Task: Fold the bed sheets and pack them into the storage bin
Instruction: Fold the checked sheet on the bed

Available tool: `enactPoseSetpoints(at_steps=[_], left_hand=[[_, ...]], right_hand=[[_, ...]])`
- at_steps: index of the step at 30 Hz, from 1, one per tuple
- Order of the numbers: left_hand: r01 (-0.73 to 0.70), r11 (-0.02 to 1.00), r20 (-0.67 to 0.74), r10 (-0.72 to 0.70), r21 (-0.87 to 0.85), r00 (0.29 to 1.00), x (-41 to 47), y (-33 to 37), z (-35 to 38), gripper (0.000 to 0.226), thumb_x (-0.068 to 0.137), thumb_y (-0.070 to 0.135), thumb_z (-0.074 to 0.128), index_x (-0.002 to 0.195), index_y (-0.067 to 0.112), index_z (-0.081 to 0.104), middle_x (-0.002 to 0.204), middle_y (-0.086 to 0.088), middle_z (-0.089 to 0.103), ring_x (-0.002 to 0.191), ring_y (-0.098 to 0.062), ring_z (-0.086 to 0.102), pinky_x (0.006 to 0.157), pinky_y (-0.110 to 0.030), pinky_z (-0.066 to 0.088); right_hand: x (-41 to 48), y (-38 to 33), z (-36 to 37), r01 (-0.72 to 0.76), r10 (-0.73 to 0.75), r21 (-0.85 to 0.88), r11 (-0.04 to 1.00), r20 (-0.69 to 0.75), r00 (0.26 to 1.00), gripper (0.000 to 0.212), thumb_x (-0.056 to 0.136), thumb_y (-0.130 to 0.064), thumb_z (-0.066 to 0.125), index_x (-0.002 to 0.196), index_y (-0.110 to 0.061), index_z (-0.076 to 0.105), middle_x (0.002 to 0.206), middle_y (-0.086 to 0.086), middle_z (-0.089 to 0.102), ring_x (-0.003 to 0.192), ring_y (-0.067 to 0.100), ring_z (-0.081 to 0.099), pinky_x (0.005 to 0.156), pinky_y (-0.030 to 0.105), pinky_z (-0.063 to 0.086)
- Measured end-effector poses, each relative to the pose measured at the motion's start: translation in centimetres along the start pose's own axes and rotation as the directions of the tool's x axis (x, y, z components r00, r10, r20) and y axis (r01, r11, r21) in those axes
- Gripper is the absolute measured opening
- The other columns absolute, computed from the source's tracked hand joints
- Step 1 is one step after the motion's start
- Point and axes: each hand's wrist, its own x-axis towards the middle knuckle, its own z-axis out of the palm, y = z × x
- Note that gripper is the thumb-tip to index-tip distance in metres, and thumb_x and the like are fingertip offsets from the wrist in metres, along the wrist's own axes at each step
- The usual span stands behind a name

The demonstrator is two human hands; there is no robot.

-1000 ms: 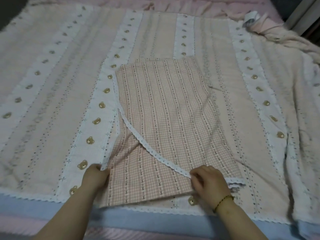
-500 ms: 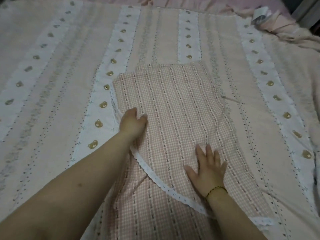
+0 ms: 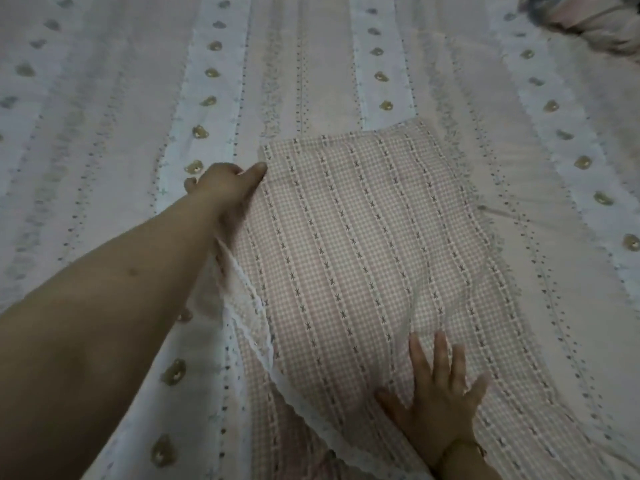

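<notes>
A pink checked sheet (image 3: pixel 363 244), folded into a long panel with a white lace edge (image 3: pixel 256 327), lies on a wide striped sheet with bear motifs (image 3: pixel 104 133) that covers the bed. My left hand (image 3: pixel 221 185) reaches far out and rests at the panel's far left corner, thumb against the checked cloth. The fingers point away from me and are foreshortened. My right hand (image 3: pixel 440 393) lies flat with spread fingers on the near part of the panel. No storage bin is in view.
Bunched pink and grey bedding (image 3: pixel 588 22) sits at the far right corner. The striped sheet stretches out flat on both sides of the checked panel.
Both hands left the panel's near edge and slid away from me over the cloth. The left hand has now reached the far left corner, and my view has moved in closer.
</notes>
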Motion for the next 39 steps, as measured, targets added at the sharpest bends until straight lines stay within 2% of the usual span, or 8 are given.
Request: enactPoseSetpoints(at_steps=[3, 7, 11, 15, 25, 32, 35, 39], left_hand=[[-0.029, 0.997, 0.155, 0.039, -0.069, 0.987, 0.6, 0.1, -2.0, 0.056, 0.085, 0.053, 0.053, 0.109, 0.003, 0.061, 0.11, -0.016, 0.058, 0.095, -0.028, 0.053, 0.08, -0.03, 0.038], [-0.211, 0.977, -0.065, 0.212, 0.031, 0.975, 2.6, 0.7, -4.9, 0.033, 0.082, 0.04, 0.065, 0.093, 0.009, 0.062, 0.093, -0.013, 0.055, 0.087, -0.026, 0.051, 0.071, -0.027, 0.033], [-0.192, 0.94, -0.241, 0.263, 0.282, 0.934, 3.5, 0.3, -1.6, 0.046, 0.086, 0.043, 0.058, 0.107, 0.003, 0.065, 0.114, -0.021, 0.059, 0.115, -0.035, 0.046, 0.098, -0.038, 0.028], [-0.17, 0.985, -0.537, 0.131, -0.023, 0.833, 0.1, -0.4, 1.9, 0.056, 0.085, 0.022, 0.056, 0.137, 0.011, 0.039, 0.148, -0.012, 0.026, 0.138, -0.028, 0.02, 0.112, -0.034, 0.008], [0.003, 0.773, -0.087, -0.076, -0.635, 0.993, -4.4, 0.6, 6.6, 0.094, 0.075, 0.054, 0.064, 0.147, 0.013, 0.021, 0.15, -0.006, 0.03, 0.137, -0.024, 0.03, 0.114, -0.041, 0.026], [0.145, 0.623, 0.054, -0.163, -0.769, 0.985, -0.7, 3.2, 4.1, 0.073, 0.079, 0.043, 0.068, 0.138, 0.011, 0.038, 0.131, -0.01, 0.053, 0.115, -0.029, 0.055, 0.092, -0.039, 0.047], [0.126, 0.699, 0.01, -0.168, -0.704, 0.986, -0.4, 3.5, 5.0, 0.071, 0.08, 0.037, 0.069, 0.136, 0.008, 0.039, 0.133, -0.009, 0.052, 0.118, -0.028, 0.053, 0.097, -0.038, 0.045], [0.093, 0.654, 0.007, -0.134, -0.751, 0.991, -1.3, 4.5, 5.9, 0.065, 0.079, 0.028, 0.072, 0.132, 0.004, 0.043, 0.124, -0.001, 0.056, 0.103, -0.019, 0.058, 0.086, -0.028, 0.047]], right_hand=[[0.1, 0.2, 0.3, 0.009, -0.008, 0.016, 1.0, -0.058, 0.998, 0.082, 0.081, -0.074, -0.001, 0.13, -0.019, 0.035, 0.119, 0.019, 0.059, 0.111, 0.037, 0.036, 0.064, 0.072, 0.037], [-0.6, -0.3, -0.5, 0.031, -0.027, 0.027, 0.999, -0.118, 0.993, 0.077, 0.082, -0.073, 0.0, 0.134, -0.024, 0.03, 0.125, 0.017, 0.053, 0.113, 0.035, 0.035, 0.067, 0.073, 0.037], [-0.8, -1.8, -0.1, 0.141, -0.137, 0.006, 0.99, -0.22, 0.966, 0.072, 0.085, -0.07, 0.002, 0.147, -0.033, 0.002, 0.139, 0.017, 0.03, 0.119, 0.036, 0.035, 0.079, 0.073, 0.034], [0.1, -2.2, 0.0, 0.135, -0.137, -0.025, 0.991, -0.228, 0.964, 0.068, 0.086, -0.069, 0.0, 0.142, -0.033, 0.012, 0.138, 0.017, 0.032, 0.118, 0.036, 0.034, 0.075, 0.075, 0.034], [-0.2, -1.8, -0.3, 0.097, -0.102, -0.036, 0.995, -0.199, 0.975, 0.075, 0.085, -0.07, -0.001, 0.122, -0.023, 0.044, 0.129, 0.013, 0.04, 0.114, 0.036, 0.036, 0.067, 0.071, 0.039], [2.7, 1.4, -6.0, 0.281, -0.019, 0.34, 0.898, -0.607, 0.795, 0.059, 0.083, -0.055, 0.038, 0.113, -0.008, 0.059, 0.12, 0.025, 0.058, 0.115, 0.037, 0.05, 0.098, 0.047, 0.036], [7.9, 2.6, -11.4, 0.15, 0.186, 0.643, 0.751, -0.424, 0.887, 0.078, 0.073, -0.051, 0.048, 0.137, -0.008, 0.039, 0.147, 0.013, 0.032, 0.138, 0.026, 0.024, 0.116, 0.038, 0.016], [15.0, 0.9, -16.8, 0.093, 0.058, 0.792, 0.603, -0.16, 0.985, 0.083, 0.087, -0.038, 0.058, 0.148, -0.015, 0.008, 0.153, 0.004, 0.019, 0.139, 0.021, 0.026, 0.112, 0.027, 0.019]])
